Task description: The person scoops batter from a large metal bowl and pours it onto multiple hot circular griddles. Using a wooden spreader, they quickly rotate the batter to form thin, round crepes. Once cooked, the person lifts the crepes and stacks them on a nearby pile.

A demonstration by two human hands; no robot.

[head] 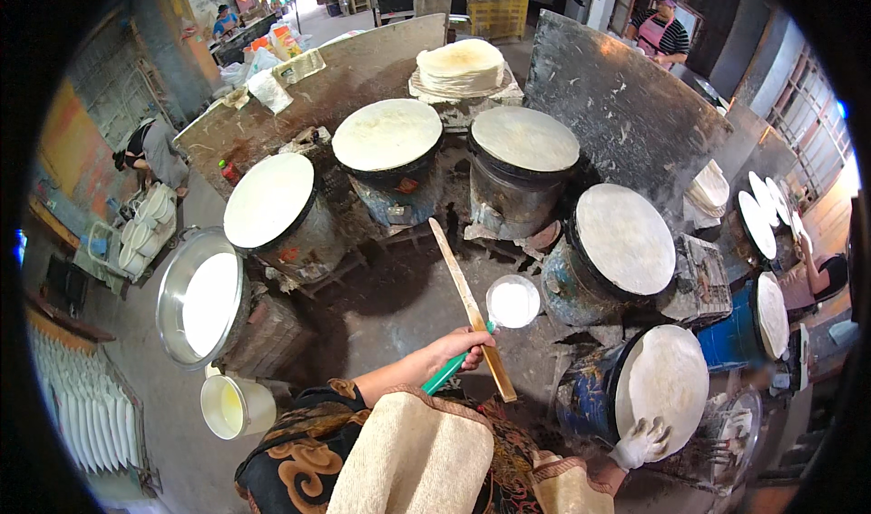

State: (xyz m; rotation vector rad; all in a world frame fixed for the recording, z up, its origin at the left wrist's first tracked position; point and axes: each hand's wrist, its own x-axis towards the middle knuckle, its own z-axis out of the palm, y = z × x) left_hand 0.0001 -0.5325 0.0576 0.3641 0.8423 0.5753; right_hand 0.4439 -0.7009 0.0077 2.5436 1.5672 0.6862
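Observation:
My left hand [466,348] is closed around a long flat wooden stick [459,282] and the green handle [446,372] of a ladle whose round bowl [513,301] holds white liquid. At the lower right, my right hand [642,442], in a white glove, rests with spread fingers on the near edge of a thin round flatbread sheet [670,385] on a drum stove. More round sheets lie on the drum stoves ahead: at the left [269,199], the back left [388,135], the back right [524,139] and the right [625,239].
Stacked flatbreads [461,68] stand at the back. A metal basin [167,310] of white batter and a cream bucket [257,408] are at my left. Upright boards [612,99] enclose the stoves. Co-workers are farther off, one at more stoves [731,323] on the right.

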